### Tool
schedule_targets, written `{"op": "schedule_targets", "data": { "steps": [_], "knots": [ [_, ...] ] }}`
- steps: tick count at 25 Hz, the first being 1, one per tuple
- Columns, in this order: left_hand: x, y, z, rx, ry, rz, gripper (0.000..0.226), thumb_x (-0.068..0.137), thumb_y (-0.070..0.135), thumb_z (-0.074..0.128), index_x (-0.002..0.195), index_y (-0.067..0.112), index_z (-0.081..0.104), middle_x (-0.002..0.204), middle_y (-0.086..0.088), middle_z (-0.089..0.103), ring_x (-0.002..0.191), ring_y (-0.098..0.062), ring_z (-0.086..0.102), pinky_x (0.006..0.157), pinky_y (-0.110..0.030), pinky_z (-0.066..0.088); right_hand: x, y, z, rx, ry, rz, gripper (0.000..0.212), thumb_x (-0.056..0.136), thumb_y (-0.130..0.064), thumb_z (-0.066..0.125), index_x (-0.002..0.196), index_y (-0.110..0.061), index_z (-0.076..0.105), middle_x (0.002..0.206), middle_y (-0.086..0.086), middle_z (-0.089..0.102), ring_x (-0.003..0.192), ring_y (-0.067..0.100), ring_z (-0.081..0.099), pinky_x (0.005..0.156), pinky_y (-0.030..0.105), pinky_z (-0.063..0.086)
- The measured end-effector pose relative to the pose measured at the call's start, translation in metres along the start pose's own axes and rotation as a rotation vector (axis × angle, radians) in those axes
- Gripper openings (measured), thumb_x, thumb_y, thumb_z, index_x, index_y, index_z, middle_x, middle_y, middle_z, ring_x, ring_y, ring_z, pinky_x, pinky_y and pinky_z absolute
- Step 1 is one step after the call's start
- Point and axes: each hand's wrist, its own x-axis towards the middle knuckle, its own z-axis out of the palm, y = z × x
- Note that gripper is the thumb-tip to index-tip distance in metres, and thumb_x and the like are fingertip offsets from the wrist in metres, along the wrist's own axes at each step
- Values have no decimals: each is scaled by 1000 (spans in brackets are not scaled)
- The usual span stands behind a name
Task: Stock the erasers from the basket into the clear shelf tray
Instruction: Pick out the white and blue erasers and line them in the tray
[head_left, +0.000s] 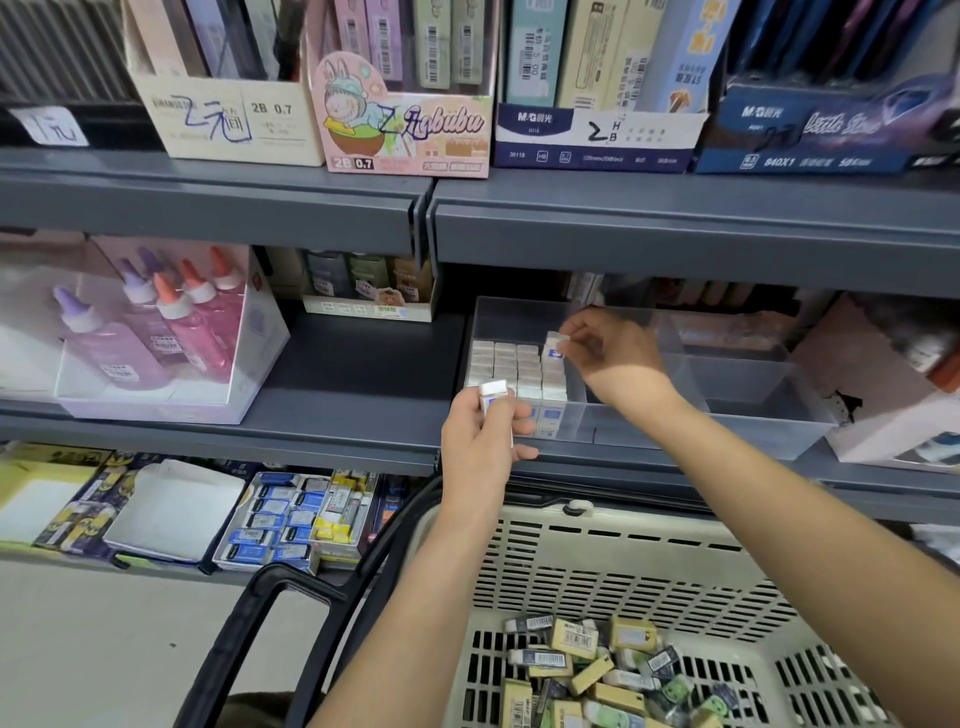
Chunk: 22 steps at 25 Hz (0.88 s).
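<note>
Left hand (485, 434) at frame centre, just in front of the clear tray's (727, 441) left front corner, fingers curled round a white eraser (493, 389) held upright, its top sticking out above the fingers. Right hand (610, 353) right of centre, reaching over the tray's front wall, thumb and fingertips pinching the top of a second eraser (557, 345); that one hangs upright at the back right of the packed erasers (506, 364), can't tell if it's touching them. Packed erasers stand in 4 tight rows in the tray's left compartment. Tray sits on the middle shelf (363, 364), right half of frame. Basket (623, 561), beige with black handle (260, 613), at lower right below the shelf edge; loose erasers (587, 670) piled on its bottom, yellow, green and dark wrappers mixed. Glue bottles (156, 322) in a clear box at mid left, on the same shelf. Pencil-lead boxes (405, 119) along the upper shelf.
</note>
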Motion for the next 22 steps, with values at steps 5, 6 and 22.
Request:
{"op": "schedule_targets", "data": {
  "steps": [5, 6, 22],
  "knots": [
    [1, -1, 0, 8, -7, -7, 8, 91, 12, 51, 88, 14, 58, 81, -2, 66, 70, -7, 64, 53, -22, 51, 0, 3, 4, -149, 22, 3, 4, 86, -29, 60, 87, -33, 62, 84, -13, 61, 101, 17, 51, 82, 29, 20],
    [1, -1, 1, 8, -8, -9, 8, 91, 11, 51, 88, 14, 58, 80, -2, 66, 68, -7, 64, 53, -22, 51, -1, 3, 5, -183, 7, -2, 7, 88, -29, 57, 87, -34, 62, 87, -12, 64, 100, 17, 51, 78, 27, 15],
    [-11, -2, 5, 91, -267, 59, 12, 91, 13, 59, 102, 18, 62, 83, 3, 71, 71, -6, 65, 58, -19, 53, -61, -24, -45, 390, -386, -121, 14, 88, -13, 60, 98, -22, 63, 81, -2, 68, 72, 10, 65, 75, 22, 53]
  ]
}}
